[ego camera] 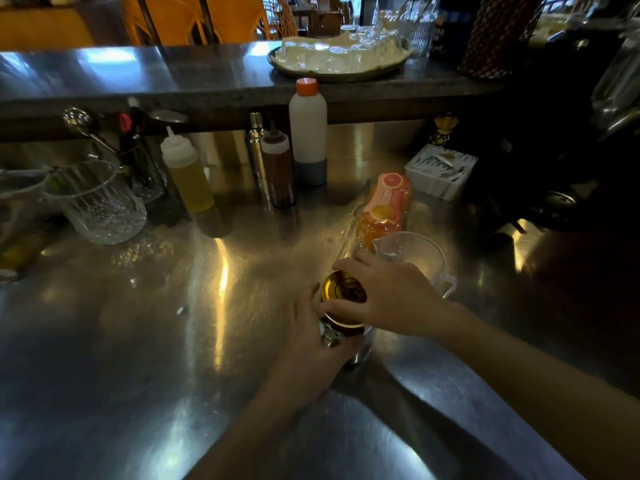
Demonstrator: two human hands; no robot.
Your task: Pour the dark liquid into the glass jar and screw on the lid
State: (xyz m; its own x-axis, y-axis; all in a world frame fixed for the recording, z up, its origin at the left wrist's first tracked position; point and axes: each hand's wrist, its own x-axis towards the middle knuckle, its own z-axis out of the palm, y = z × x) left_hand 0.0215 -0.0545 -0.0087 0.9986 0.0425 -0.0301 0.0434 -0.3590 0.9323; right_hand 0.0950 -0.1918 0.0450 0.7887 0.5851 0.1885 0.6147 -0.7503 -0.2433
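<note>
Both hands on glass jar (341, 329): left hand (313, 344) wraps its body on the table (121, 341), right hand (388, 294) clamps gold lid (343, 291) on top; empty measuring cup (415, 258) just beyond right hand.

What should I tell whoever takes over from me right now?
Left hand grips the body of the glass jar on the steel counter.
Right hand is closed on the round gold metal lid atop the jar.
The clear plastic measuring jug behind looks empty, so pouring seems done.
Left: finish tightening the lid; whether it is fully seated cannot be told.
</note>
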